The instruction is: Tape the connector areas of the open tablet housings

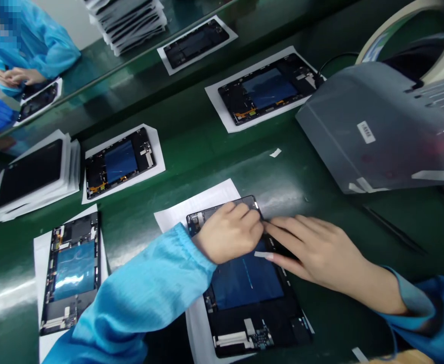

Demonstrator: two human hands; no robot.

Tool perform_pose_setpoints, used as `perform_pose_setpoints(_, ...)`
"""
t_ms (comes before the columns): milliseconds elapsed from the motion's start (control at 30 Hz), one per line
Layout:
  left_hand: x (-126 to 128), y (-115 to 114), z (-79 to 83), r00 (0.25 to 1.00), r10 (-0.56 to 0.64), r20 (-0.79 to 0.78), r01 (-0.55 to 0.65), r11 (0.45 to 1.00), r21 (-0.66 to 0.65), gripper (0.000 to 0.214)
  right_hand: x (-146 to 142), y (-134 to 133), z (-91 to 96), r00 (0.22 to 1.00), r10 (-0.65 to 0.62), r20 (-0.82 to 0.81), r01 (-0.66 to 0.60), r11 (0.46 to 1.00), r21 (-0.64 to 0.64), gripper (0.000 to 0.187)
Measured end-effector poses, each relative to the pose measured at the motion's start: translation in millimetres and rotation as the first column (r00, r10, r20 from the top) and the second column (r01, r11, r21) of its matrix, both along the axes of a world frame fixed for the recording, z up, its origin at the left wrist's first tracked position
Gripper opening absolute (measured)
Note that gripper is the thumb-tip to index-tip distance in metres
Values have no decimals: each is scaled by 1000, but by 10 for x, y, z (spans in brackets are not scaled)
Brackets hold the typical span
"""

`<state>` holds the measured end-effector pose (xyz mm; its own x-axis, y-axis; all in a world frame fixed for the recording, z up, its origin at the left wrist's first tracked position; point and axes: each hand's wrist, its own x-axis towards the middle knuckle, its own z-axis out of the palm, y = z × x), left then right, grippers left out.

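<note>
An opened tablet [245, 288] lies on white paper sheets in front of me, its blue battery area and circuit parts facing up. My left hand [231, 230] is curled into a closed fist over the tablet's far part; what its fingers pinch, if anything, is hidden. From the right, my right hand [313, 247] reaches to the tablet's side edge with fingers stretched out, their tips meeting the left fist. A small white strip [260, 254] sits at my right thumb tip, above the blue area; whether it is gripped or stuck there is unclear.
More opened tablets lie on paper: one at left [74, 268], one at mid left [121, 162], one farther back [267, 88]. A stack with a dark panel [30, 172] is at far left. A grey machine [377, 126] with a tape roll [381, 38] stands right, near a dark pen-like tool [394, 230]. A co-worker sits across.
</note>
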<state>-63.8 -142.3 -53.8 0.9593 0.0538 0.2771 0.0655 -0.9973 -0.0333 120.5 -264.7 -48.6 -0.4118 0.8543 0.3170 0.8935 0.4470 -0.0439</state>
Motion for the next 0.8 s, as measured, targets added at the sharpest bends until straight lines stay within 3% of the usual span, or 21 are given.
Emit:
perform_pose_setpoints(133, -181, -97, -80, 969, 248, -12, -242, 930, -278, 22, -74, 33, -15, 998, 3, 55, 0, 999, -47, 40)
perform_pose_setpoints(267, -215, -170, -44, 922, 385, 45, -324, 830, -453, 19, -81, 49, -17, 998, 16, 55, -14, 999, -48, 39)
perform_pose_setpoints(333, -178, -182, -2, 906, 422, 39, -359, 813, -459, 19, -73, 49, -21, 998, 24, 57, -22, 999, -42, 39)
perform_pose_setpoints(600, -15, -194, 30, 882, 468, -50, -458, 828, -325, 13, -60, 45, -33, 996, 47, 81, -46, 999, -23, 39)
perform_pose_setpoints(800, -33, -187, -38, 864, 496, -83, -486, 783, -389, 9, -63, 31, -50, 996, 33, 78, -29, 999, -41, 41)
